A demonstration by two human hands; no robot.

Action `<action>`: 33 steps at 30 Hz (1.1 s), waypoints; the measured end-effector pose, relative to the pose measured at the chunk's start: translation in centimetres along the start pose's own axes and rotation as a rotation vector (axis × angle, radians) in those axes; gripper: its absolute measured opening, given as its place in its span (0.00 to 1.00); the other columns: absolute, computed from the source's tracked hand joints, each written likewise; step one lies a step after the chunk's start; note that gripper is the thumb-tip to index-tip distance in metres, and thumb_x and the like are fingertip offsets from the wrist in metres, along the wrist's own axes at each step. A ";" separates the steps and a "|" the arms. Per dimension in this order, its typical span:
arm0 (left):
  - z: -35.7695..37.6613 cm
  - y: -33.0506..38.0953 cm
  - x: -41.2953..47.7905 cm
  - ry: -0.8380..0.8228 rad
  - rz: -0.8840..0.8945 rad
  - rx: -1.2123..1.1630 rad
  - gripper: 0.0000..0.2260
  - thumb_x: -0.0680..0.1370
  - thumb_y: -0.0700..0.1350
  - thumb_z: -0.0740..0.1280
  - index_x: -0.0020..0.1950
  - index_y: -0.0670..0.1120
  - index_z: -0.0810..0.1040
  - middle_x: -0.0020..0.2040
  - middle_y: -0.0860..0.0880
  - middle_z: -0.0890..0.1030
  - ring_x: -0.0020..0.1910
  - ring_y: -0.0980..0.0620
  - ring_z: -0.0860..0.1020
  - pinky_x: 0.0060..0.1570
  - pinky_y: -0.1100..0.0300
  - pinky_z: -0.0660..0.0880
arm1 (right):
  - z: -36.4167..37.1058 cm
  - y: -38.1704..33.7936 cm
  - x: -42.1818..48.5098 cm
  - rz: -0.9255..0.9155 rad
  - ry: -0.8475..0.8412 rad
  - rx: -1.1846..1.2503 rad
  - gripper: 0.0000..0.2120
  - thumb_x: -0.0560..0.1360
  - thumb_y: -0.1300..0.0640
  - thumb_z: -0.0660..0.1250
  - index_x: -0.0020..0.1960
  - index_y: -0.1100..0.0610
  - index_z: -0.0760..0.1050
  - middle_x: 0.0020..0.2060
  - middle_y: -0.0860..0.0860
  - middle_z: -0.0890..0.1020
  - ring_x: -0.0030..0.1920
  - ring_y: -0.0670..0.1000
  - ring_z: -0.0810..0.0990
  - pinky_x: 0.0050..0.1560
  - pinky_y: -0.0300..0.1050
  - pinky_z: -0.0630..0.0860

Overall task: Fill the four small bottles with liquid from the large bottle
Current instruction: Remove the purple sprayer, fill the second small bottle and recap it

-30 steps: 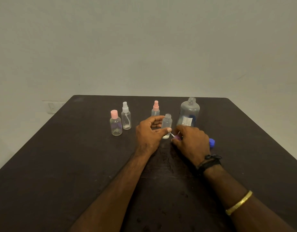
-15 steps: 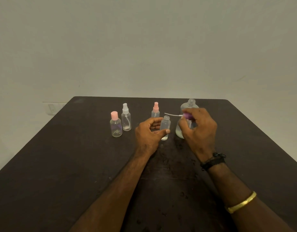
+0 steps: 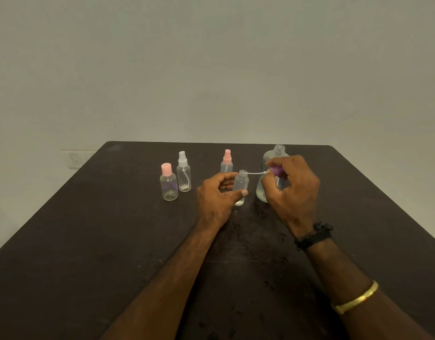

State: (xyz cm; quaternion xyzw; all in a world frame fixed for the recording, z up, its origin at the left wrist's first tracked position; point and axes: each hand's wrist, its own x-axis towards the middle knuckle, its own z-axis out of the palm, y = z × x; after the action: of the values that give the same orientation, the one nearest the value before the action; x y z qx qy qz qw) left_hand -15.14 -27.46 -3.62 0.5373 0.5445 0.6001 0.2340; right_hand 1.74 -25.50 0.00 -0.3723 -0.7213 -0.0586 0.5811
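Gripped open small bottle (image 3: 241,186) upright on table (image 3: 113,217) with left hand (image 3: 219,195), thumb and fingers curled round it. Pinched purple sprayer (image 3: 275,171) in right hand (image 3: 292,192), fingertips clamped on it, white tube (image 3: 257,173) reaching sideways to the bottle's mouth. Had large bottle (image 3: 276,153), uncapped, just behind right hand; pink-spray bottle (image 3: 227,163) behind left hand; pink-cap bottle (image 3: 169,185) and white-spray bottle (image 3: 184,175) further left.

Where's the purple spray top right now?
Head view, right of centre: the right hand pinches the purple spray top in front of the large bottle, its tube reaching the mouth of the open small bottle.
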 end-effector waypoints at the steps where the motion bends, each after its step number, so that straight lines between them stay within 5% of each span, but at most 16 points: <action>1: 0.0 0.1 0.0 -0.003 0.000 0.000 0.22 0.68 0.41 0.81 0.62 0.42 0.83 0.54 0.49 0.86 0.50 0.58 0.84 0.51 0.67 0.81 | 0.0 -0.1 0.1 -0.005 0.000 0.006 0.08 0.72 0.63 0.70 0.51 0.61 0.81 0.43 0.52 0.80 0.42 0.52 0.79 0.42 0.55 0.80; 8: -0.1 0.4 -0.2 -0.034 0.004 -0.004 0.22 0.68 0.41 0.81 0.61 0.43 0.83 0.53 0.50 0.87 0.50 0.58 0.84 0.49 0.69 0.80 | 0.5 -1.3 1.0 0.078 -0.041 0.120 0.19 0.76 0.61 0.75 0.64 0.56 0.76 0.48 0.48 0.83 0.48 0.49 0.82 0.51 0.45 0.81; 14: -0.1 0.6 -0.4 -0.038 0.002 -0.017 0.21 0.69 0.41 0.81 0.60 0.43 0.83 0.51 0.52 0.86 0.48 0.64 0.83 0.46 0.72 0.78 | 1.3 -1.0 1.0 0.103 -0.183 0.167 0.19 0.73 0.59 0.78 0.63 0.54 0.79 0.50 0.45 0.84 0.50 0.40 0.82 0.53 0.31 0.77; 26: 0.1 0.1 -0.2 -0.018 0.030 -0.011 0.22 0.68 0.41 0.82 0.61 0.43 0.84 0.51 0.50 0.87 0.48 0.60 0.84 0.49 0.68 0.80 | 1.7 -0.4 0.0 0.144 -0.264 0.226 0.17 0.77 0.63 0.73 0.64 0.50 0.80 0.54 0.44 0.84 0.52 0.39 0.82 0.54 0.35 0.80; 33: 0.2 0.1 -0.3 -0.025 0.054 0.007 0.21 0.68 0.41 0.82 0.59 0.46 0.85 0.50 0.52 0.87 0.48 0.64 0.83 0.46 0.72 0.78 | 2.1 -0.3 0.6 0.169 -0.249 0.191 0.13 0.73 0.52 0.78 0.54 0.52 0.78 0.44 0.43 0.81 0.45 0.44 0.80 0.45 0.43 0.81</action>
State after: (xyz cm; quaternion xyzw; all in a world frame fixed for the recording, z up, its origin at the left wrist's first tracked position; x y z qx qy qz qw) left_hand -14.82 -27.67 -3.64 0.5599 0.5290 0.5976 0.2226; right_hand -0.12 -24.32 -0.02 -0.3791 -0.7562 0.1057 0.5228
